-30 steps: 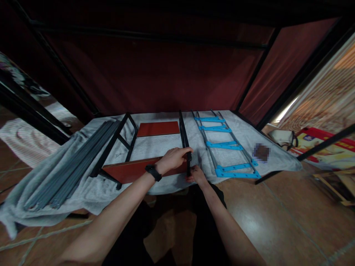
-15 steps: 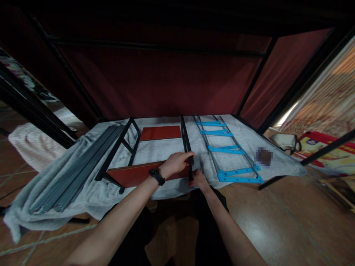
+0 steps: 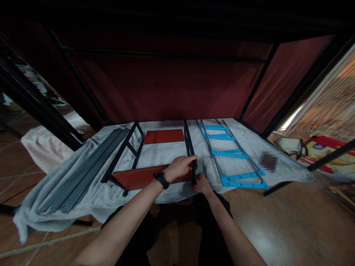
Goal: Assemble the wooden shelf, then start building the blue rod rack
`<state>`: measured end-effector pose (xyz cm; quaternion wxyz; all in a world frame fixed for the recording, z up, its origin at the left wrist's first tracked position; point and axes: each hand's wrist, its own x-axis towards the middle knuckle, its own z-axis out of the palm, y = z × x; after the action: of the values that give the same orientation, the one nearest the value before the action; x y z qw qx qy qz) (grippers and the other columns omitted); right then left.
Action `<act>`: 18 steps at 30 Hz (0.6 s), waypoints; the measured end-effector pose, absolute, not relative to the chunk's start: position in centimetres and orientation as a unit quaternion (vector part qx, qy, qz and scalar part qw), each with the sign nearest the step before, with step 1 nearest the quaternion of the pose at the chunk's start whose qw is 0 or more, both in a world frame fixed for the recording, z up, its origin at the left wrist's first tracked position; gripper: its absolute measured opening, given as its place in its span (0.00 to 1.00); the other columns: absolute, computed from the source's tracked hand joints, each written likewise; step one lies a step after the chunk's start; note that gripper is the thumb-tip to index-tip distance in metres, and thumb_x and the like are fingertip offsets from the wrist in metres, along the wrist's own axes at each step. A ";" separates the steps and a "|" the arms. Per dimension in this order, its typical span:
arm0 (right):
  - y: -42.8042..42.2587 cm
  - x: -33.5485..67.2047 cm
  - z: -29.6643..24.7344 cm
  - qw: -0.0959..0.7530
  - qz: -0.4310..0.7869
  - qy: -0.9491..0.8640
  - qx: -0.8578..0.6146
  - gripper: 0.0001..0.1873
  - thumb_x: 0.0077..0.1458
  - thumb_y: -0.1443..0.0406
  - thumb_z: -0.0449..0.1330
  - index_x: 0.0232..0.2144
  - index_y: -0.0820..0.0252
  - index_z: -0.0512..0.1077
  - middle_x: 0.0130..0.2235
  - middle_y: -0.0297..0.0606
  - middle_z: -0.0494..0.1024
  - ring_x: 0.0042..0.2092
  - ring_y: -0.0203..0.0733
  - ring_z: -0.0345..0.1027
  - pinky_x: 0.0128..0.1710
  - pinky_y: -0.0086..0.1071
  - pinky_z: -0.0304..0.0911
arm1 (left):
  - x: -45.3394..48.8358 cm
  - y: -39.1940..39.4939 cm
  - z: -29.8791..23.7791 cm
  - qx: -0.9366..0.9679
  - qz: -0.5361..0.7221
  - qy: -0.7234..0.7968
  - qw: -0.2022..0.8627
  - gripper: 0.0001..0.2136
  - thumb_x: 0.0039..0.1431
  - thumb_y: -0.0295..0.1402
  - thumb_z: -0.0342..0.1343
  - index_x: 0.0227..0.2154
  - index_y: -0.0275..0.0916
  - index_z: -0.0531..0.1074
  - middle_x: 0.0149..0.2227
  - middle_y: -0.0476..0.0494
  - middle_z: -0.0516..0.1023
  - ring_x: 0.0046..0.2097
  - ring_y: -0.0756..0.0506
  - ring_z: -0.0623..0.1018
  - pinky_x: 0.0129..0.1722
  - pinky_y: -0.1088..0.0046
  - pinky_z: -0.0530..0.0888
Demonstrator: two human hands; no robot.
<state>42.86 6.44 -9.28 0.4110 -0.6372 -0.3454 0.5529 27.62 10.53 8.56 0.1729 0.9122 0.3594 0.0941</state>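
Note:
A black metal side frame (image 3: 189, 142) lies at the right end of a rack with two red-brown boards. My left hand (image 3: 179, 168), wearing a dark wristband, is closed on its near end, thumb over the top. Just below, my right hand (image 3: 202, 185) has its fingers curled at the lower corner of the same frame; whatever is between its fingertips is hidden. The near board (image 3: 138, 179) stands on edge between this frame and the left black frame (image 3: 120, 151). Farther back lies the far board (image 3: 163, 136).
A grey cloth (image 3: 161, 155) covers the surface. Grey metal tubes (image 3: 88, 171) lie in a bundle at left. On the right are blue brackets (image 3: 230, 153) joined by grey rods, and a blurred-out patch (image 3: 268, 162). Dark red fabric (image 3: 166, 88) hangs behind, between black posts.
The whole view has shifted slightly, so everything sits a little lower and to the right. Both hands stay at the near end of the right frame, with little visible movement.

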 end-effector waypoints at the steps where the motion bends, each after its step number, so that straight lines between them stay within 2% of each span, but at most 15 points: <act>1: 6.5 42.9 -9.3 0.408 0.552 -0.345 -0.640 0.07 0.60 0.61 0.53 0.39 0.57 0.62 0.20 0.32 0.71 0.19 0.42 0.71 0.19 0.32 0.68 | 27.6 10.5 8.6 0.913 0.096 0.356 0.175 0.20 0.56 0.25 0.53 0.51 0.49 0.68 0.40 0.48 0.80 0.42 0.44 0.79 0.38 0.74 0.70; 13: 6.5 42.9 -9.6 0.400 0.578 -0.327 -0.632 0.06 0.62 0.63 0.48 0.41 0.57 0.59 0.24 0.32 0.73 0.25 0.42 0.74 0.28 0.35 0.73 | 27.7 10.8 8.1 0.913 0.103 0.356 0.172 0.20 0.56 0.26 0.53 0.51 0.50 0.68 0.40 0.48 0.80 0.42 0.43 0.79 0.37 0.73 0.69; 18: 6.4 43.0 -9.2 0.391 0.574 -0.337 -0.636 0.07 0.62 0.61 0.48 0.41 0.57 0.59 0.23 0.33 0.72 0.22 0.42 0.73 0.26 0.36 0.72 | 27.7 10.8 8.1 0.914 0.102 0.351 0.175 0.20 0.56 0.26 0.53 0.50 0.49 0.68 0.40 0.49 0.79 0.41 0.44 0.78 0.35 0.74 0.68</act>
<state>43.01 6.43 -9.22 0.3908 -0.6361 -0.3367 0.5738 27.66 10.80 8.13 0.1755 0.9140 0.3514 0.1019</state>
